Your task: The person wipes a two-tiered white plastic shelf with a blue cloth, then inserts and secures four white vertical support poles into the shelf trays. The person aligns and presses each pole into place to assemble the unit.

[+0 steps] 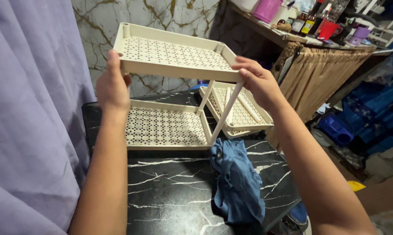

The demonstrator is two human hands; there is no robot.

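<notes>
A cream plastic rack with perforated shelves stands on a black marbled table (pixel 170 191). My left hand (pixel 113 85) grips the left edge of the upper shelf (pixel 170 54). At that shelf's right front corner, my right hand (pixel 258 80) holds the edge. Thin cream poles (pixel 225 111) join the upper shelf to the lower shelf (pixel 164 128), which rests on the table. Behind and to the right lies a separate cream shelf tray (pixel 242 113) with loose poles on it.
A crumpled blue cloth (pixel 238 182) lies on the table near its front right. A lavender curtain (pixel 26 117) hangs at the left. A marbled wall is behind. At the back right a shelf carries bottles, a pink basket (pixel 267 8) and cups above a tan curtain.
</notes>
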